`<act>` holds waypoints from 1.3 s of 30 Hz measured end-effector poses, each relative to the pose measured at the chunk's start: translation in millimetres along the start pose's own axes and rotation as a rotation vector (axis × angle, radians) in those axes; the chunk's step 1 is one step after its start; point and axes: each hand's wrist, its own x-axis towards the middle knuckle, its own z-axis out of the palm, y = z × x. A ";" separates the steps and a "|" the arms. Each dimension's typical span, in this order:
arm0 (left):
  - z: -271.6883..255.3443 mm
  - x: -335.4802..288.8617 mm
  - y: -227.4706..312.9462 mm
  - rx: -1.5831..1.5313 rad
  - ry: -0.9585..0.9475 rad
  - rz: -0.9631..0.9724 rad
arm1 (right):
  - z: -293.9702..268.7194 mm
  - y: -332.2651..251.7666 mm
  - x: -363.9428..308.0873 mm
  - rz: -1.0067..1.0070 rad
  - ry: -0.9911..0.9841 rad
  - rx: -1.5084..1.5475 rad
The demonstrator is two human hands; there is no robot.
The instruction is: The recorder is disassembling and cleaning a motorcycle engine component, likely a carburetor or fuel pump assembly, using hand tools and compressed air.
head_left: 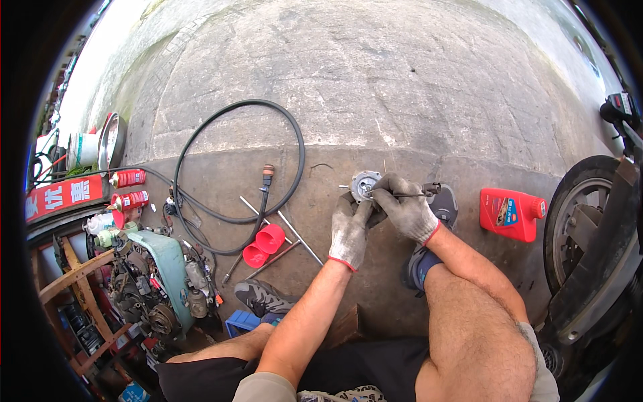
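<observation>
Both of my hands wear grey-white work gloves with red cuffs. My left hand (349, 228) is closed around the lower edge of a round silvery metal part (364, 185), which looks like a small engine housing with an open face. My right hand (405, 208) pinches a thin dark rod-shaped tool (410, 195) with a thicker end (433, 189) sticking out to the right. Its fingertips are at the face of the metal part. Fingers hide the tool's tip, so contact with the part cannot be made out.
Left lie a coiled black hose (299, 144), red plastic cups (270, 238), metal rods (299, 238) and red spray cans (129, 200). A tray of greasy parts (159, 258) sits lower left. To the right stand a red oil jug (509, 214) and a wheel (569, 224).
</observation>
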 end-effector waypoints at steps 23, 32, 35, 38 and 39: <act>-6.0 -0.8 1.2 -0.040 -0.004 -0.002 | 2.0 0.0 0.2 0.073 -0.085 0.059; -8.5 3.0 -1.4 -0.030 0.000 -0.042 | 2.5 2.6 0.3 0.113 -0.046 0.105; -9.6 3.5 -1.8 -0.050 -0.027 -0.049 | 4.0 8.9 0.7 0.156 -0.010 0.224; -11.7 3.8 -2.7 -0.045 -0.016 -0.042 | 6.0 5.4 1.6 0.131 -0.015 0.145; -10.8 3.2 -1.0 -0.045 -0.015 -0.042 | 4.7 -0.8 0.9 0.118 -0.022 0.103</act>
